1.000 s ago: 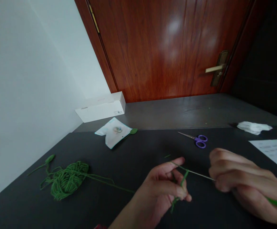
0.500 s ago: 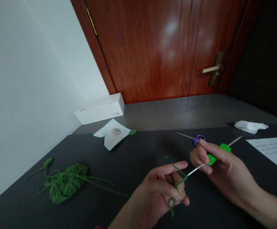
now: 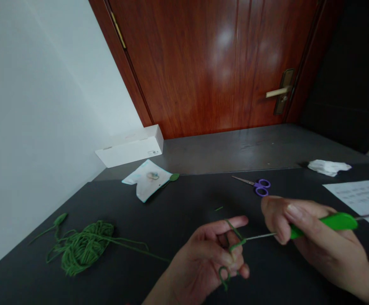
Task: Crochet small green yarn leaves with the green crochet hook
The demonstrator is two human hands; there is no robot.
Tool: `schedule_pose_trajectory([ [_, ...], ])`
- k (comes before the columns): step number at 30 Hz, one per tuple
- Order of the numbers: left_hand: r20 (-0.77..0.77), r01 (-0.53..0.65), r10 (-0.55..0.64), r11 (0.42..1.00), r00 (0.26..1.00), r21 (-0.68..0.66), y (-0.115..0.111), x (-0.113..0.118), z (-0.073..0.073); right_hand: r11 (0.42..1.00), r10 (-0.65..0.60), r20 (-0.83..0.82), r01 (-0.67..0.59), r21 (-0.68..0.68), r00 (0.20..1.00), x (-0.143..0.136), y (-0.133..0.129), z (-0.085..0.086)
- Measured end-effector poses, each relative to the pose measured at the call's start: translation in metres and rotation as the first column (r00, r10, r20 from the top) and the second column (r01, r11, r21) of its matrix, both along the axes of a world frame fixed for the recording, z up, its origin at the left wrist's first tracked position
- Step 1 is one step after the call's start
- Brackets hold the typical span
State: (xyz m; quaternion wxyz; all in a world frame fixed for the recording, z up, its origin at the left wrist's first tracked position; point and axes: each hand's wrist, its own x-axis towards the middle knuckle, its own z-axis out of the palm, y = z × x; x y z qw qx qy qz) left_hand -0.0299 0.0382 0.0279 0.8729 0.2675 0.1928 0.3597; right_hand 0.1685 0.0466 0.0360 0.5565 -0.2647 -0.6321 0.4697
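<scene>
Left hand [image 3: 205,256] pinching looped green yarn [image 3: 238,244], right hand [image 3: 318,237] gripping a green-handled metal tool [image 3: 343,221] against it at five o'clock, work looks barely begun, most strands sitting in a loose green ball [image 3: 87,248] at eight.

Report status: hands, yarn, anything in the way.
Left hand pinching green yarn, draped over index finger. Right hand holding green-handled hook, tip at yarn. Scissors beyond right hand, nothing seen blocking.
</scene>
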Motion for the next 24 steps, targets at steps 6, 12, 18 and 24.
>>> schedule_pose_trajectory([
  [6,0.000,-0.019,0.019,1.000,1.000,0.005,0.001,-0.002,-0.003,0.956,0.005,-0.266,-0.083,-0.282,0.964,-0.010,0.009,0.001],
  [12,-0.215,-0.115,0.134,0.988,0.967,0.099,0.002,0.005,-0.004,0.769,0.012,-0.474,-0.311,-0.559,0.880,-0.023,0.007,-0.010],
  [18,-0.453,-0.157,0.341,0.905,0.824,0.396,0.002,0.014,-0.018,0.769,-0.003,-0.522,-0.332,-0.546,0.853,-0.041,0.000,-0.025],
  [24,-0.466,-0.088,0.313,0.892,0.828,0.443,0.006,0.010,-0.026,0.778,-0.006,-0.523,-0.325,-0.538,0.852,-0.039,0.001,-0.026],
])
